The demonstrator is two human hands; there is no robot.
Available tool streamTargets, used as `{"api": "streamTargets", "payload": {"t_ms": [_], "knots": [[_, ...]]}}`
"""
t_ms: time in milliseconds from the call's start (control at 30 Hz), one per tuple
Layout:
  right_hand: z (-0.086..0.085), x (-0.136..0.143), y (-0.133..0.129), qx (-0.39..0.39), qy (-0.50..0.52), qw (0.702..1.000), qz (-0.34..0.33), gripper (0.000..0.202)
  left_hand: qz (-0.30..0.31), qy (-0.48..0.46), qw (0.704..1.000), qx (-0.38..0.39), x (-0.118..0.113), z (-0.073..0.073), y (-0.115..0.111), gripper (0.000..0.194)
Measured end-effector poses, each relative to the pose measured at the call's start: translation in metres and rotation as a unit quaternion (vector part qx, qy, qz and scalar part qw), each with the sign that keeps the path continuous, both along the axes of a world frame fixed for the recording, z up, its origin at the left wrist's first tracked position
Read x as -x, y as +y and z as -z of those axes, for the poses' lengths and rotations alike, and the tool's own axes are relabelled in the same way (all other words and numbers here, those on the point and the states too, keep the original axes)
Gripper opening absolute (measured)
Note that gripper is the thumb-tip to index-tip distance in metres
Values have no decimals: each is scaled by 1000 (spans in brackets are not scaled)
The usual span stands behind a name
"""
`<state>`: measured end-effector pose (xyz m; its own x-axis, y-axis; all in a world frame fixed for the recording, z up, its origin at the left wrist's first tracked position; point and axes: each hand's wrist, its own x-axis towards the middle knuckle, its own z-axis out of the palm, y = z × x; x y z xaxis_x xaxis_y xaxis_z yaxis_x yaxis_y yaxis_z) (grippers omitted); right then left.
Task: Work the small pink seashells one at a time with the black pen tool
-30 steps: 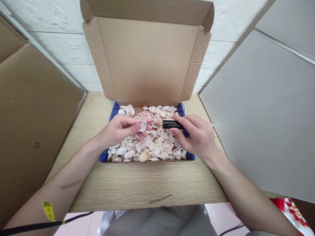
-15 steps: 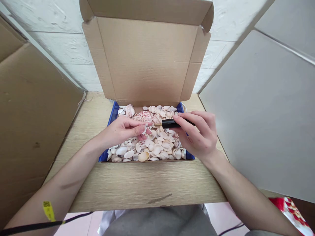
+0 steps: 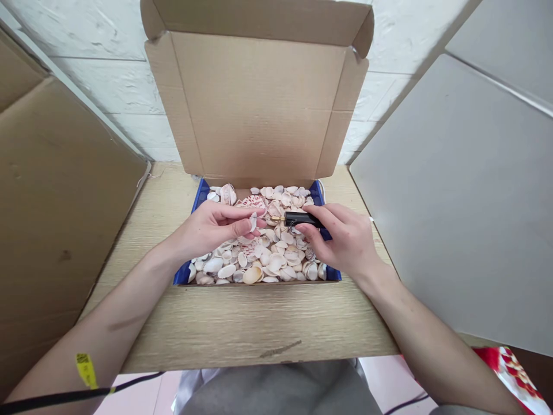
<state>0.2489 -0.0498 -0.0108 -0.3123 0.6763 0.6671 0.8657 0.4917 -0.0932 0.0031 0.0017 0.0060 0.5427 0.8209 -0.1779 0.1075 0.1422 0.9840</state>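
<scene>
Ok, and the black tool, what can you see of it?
The black tool has a smooth, glossy, cylindrical body, perhaps plastic, and a brass-coloured nose with a thin bit. It lies roughly level above the open box, nose toward the shell in the left hand. The right hand grips it, hiding its rear. Bit contact with the shell and whether it's running: can't tell.

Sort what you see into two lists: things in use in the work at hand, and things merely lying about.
In use:
- small white shell, in the left hand
- black tool, in the right hand
- open box of shells beneath

Lying about:
- brown cardboard, far left
- red-and-white item, lower right
</scene>
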Motion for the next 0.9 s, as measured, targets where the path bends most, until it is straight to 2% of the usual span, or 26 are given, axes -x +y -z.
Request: {"api": "streamTargets", "payload": {"t_ms": [133, 267, 367, 500, 667, 800, 900], "knots": [[1, 1, -1, 29, -15, 999, -14, 27, -13, 10, 999, -27, 1, -1, 1, 38], [-1, 1, 0, -42, -30, 998, -29, 25, -26, 61, 996, -55, 1, 0, 2, 36], [-3, 0, 1, -98, -46, 993, -53, 27, -6, 62, 997, -37, -1, -1, 2, 33], [-6, 1, 1, -136, -30, 988, -72, 28, 22, 53, 998, 6, -3, -4, 1, 33], [-6, 2, 0, -174, -9, 981, -86, 32, 74, 82, 994, -4, 1, -3, 1, 26], [-5, 2, 0, -175, -1, 982, -73, 32, 74, 86, 993, -26, 3, -1, 3, 23], [-4, 1, 2, -141, -2, 988, -68, 32, 61, 88, 993, -57, 4, -1, 3, 23]]}}
